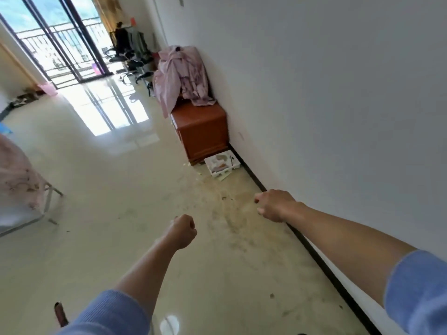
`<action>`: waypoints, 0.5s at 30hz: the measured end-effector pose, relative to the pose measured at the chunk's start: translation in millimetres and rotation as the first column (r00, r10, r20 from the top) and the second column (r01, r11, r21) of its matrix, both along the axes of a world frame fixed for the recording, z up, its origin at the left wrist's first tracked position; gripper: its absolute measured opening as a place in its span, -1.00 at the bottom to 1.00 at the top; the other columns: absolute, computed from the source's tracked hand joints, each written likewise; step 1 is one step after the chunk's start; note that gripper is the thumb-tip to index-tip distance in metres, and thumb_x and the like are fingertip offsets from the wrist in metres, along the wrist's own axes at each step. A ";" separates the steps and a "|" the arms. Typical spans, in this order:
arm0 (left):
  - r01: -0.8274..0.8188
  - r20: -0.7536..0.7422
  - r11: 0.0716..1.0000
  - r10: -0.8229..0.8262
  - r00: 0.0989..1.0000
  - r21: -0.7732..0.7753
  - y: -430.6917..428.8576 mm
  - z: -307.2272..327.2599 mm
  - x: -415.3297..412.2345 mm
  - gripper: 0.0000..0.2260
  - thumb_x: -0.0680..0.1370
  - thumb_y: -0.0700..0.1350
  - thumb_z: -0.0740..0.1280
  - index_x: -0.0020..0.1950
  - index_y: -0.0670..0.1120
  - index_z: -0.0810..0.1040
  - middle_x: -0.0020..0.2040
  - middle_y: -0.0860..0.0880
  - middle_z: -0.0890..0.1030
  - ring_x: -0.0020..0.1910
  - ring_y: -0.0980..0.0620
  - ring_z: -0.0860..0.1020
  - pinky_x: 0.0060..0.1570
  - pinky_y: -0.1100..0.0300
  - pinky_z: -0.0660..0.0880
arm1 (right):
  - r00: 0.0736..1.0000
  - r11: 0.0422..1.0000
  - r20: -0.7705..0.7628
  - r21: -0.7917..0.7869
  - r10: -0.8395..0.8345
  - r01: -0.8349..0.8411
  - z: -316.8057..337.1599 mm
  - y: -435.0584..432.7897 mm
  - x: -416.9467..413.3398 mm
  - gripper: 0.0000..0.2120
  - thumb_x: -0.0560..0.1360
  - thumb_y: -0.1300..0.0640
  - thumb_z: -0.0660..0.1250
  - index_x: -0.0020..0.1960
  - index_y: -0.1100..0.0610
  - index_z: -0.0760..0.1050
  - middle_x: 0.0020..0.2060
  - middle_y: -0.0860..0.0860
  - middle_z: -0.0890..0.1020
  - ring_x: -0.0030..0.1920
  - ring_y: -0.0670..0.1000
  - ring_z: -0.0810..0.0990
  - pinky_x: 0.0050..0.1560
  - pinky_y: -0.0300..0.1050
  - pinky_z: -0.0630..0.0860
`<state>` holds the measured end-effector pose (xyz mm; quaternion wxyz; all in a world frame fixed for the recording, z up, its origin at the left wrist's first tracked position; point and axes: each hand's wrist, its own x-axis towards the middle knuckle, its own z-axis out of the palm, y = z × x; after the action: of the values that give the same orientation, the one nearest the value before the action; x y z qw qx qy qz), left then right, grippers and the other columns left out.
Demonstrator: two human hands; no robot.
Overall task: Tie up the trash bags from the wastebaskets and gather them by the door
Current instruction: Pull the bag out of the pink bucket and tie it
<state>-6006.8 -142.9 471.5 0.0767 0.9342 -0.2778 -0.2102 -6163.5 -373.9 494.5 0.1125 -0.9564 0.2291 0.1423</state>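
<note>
— Both fists were closed on nothing, then?
— So it looked. The left hand (182, 232) had its fingers curled tight into the palm. The right hand (273, 205) was curled the same way, knuckles up, with nothing between the fingers. Both were held out over the floor (108, 189), apart from each other, and the right was nearer the wall (338, 93).
— And the trash bags?
— I could not tell where they were from that view.
— Any writing?
— Only a white tray (221, 165) with moulded hollows, which lay on the floor against the chest (200, 131). Any print on it was too small to read.
— Materials?
— The floor was glossy cream tile that mirrored the glass doors (67, 44), with a dull yellowish smear (229, 213) ahead of the hands. The chest was boxy, red-brown wood, set against the matt white wall. A crumpled pink cloth (181, 76) was draped over its far end. A thin black skirting (302, 238) ran along the foot of the wall. The sleeves (108, 310) were soft blue knit, pushed up the forearms. At the left edge, patterned pink fabric (17, 180) hung over a pale metal frame.
</note>
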 end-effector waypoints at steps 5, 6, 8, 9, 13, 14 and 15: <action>-0.166 0.003 0.985 0.166 0.986 0.042 37.0 -6.1 81.6 -0.86 0.50 -0.08 0.27 0.00 -0.01 0.59 0.04 -0.06 0.63 -0.03 -0.07 0.57 -0.16 0.23 0.39 | 0.977 0.978 -0.028 -0.014 0.209 -0.210 -14.0 7.3 134.2 -0.62 0.54 -0.02 0.23 0.35 -0.03 0.41 0.23 0.08 0.55 0.10 0.12 0.57 -0.10 -0.08 0.44; -0.197 0.002 0.979 0.197 0.980 0.051 41.0 -7.3 100.2 -0.86 0.50 -0.08 0.27 0.00 0.00 0.59 0.03 -0.05 0.63 -0.05 -0.07 0.58 -0.17 0.23 0.39 | 0.970 0.971 -0.028 -0.006 0.240 -0.241 -18.9 6.2 163.0 -0.63 0.53 -0.03 0.24 0.33 -0.04 0.42 0.22 0.08 0.55 0.09 0.12 0.57 -0.10 -0.07 0.46; -0.264 0.009 0.963 0.264 0.965 0.057 43.8 -7.6 139.2 -0.84 0.51 -0.07 0.26 0.03 -0.01 0.59 0.04 -0.06 0.64 -0.03 -0.08 0.58 -0.14 0.21 0.43 | 0.953 0.953 -0.013 -0.003 0.303 -0.303 -27.2 1.4 221.9 -0.65 0.53 -0.03 0.25 0.31 -0.05 0.44 0.20 0.06 0.57 0.06 0.11 0.58 -0.09 -0.07 0.49; -0.304 0.014 0.951 0.304 0.953 0.049 44.1 -7.4 158.6 -0.84 0.52 -0.07 0.26 0.04 -0.02 0.59 0.05 -0.07 0.63 -0.01 -0.09 0.59 -0.11 0.19 0.46 | 0.943 0.943 -0.004 -0.010 0.333 -0.333 -30.3 -1.6 251.2 -0.65 0.53 -0.03 0.25 0.30 -0.06 0.44 0.19 0.04 0.58 0.06 0.10 0.59 -0.11 -0.07 0.49; -0.453 0.007 0.892 0.453 0.892 -0.003 44.2 -0.9 228.8 -0.82 0.52 -0.07 0.26 0.05 -0.03 0.60 0.07 -0.08 0.64 0.00 -0.09 0.60 -0.09 0.18 0.47 | 0.888 0.887 0.020 -0.055 0.460 -0.458 -25.7 -7.1 367.4 -0.67 0.54 -0.04 0.25 0.29 -0.07 0.45 0.15 0.02 0.60 -0.03 0.05 0.58 -0.26 -0.11 0.39; -0.489 0.000 0.872 0.489 0.872 -0.018 46.1 1.1 243.1 -0.82 0.51 -0.07 0.26 0.04 -0.02 0.61 0.05 -0.07 0.65 -0.01 -0.09 0.61 -0.12 0.19 0.46 | 0.871 0.870 0.023 -0.063 0.491 -0.489 -22.7 -4.9 395.0 -0.67 0.54 -0.03 0.25 0.29 -0.06 0.46 0.14 0.03 0.60 -0.01 0.06 0.58 -0.25 -0.12 0.37; -0.524 -0.008 0.851 0.524 0.852 -0.031 49.8 2.7 255.7 -0.82 0.51 -0.07 0.26 0.03 -0.02 0.61 0.02 -0.07 0.66 -0.03 -0.08 0.61 -0.14 0.20 0.45 | 0.852 0.852 0.024 -0.067 0.522 -0.520 -18.9 -0.4 421.0 -0.67 0.55 -0.02 0.24 0.29 -0.05 0.46 0.15 0.03 0.60 0.02 0.07 0.58 -0.22 -0.12 0.36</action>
<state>-5751.0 -93.1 474.1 0.1458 0.9733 -0.0163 -0.1764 -5742.5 -374.3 475.6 0.0466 -0.9882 -0.0369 0.1412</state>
